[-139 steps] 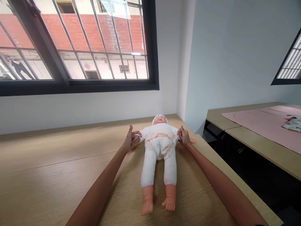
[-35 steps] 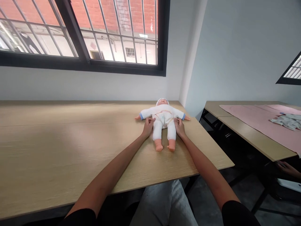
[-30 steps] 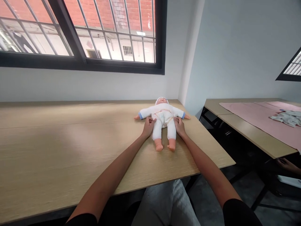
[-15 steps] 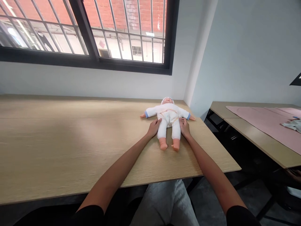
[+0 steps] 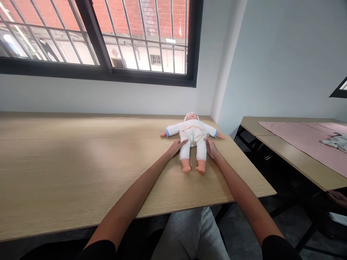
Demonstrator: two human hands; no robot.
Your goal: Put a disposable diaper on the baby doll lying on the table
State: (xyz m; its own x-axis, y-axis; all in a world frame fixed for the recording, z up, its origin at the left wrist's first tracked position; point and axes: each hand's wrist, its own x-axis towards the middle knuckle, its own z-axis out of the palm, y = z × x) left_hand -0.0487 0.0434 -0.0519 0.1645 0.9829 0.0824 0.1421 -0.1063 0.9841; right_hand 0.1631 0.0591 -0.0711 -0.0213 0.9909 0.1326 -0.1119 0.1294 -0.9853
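Observation:
A baby doll point(image 5: 194, 129) in a white suit with blue cuffs and a white cap lies on its back on the wooden table point(image 5: 81, 173). Its arms are spread and its bare feet point toward me. My left hand point(image 5: 176, 146) grips the doll's leg on the left, its thumb laid over the white cloth and its fingers mostly hidden under or behind the leg. On the other side, my right hand point(image 5: 211, 147) holds the leg near the hip, thumb on top. Its remaining fingers are partly hidden.
To the right, past a gap, another table point(image 5: 295, 159) carries a pink cloth point(image 5: 303, 139) and a crumpled pale garment point(image 5: 336, 141). A barred window point(image 5: 146, 39) is set in the wall behind. Part of a person's hand point(image 5: 337, 198) shows at the right edge.
My left thumb has moved right, farther across the doll's leg. My right hand has shifted slightly beside the other leg. The doll keeps its pose; the whole view has shifted slightly.

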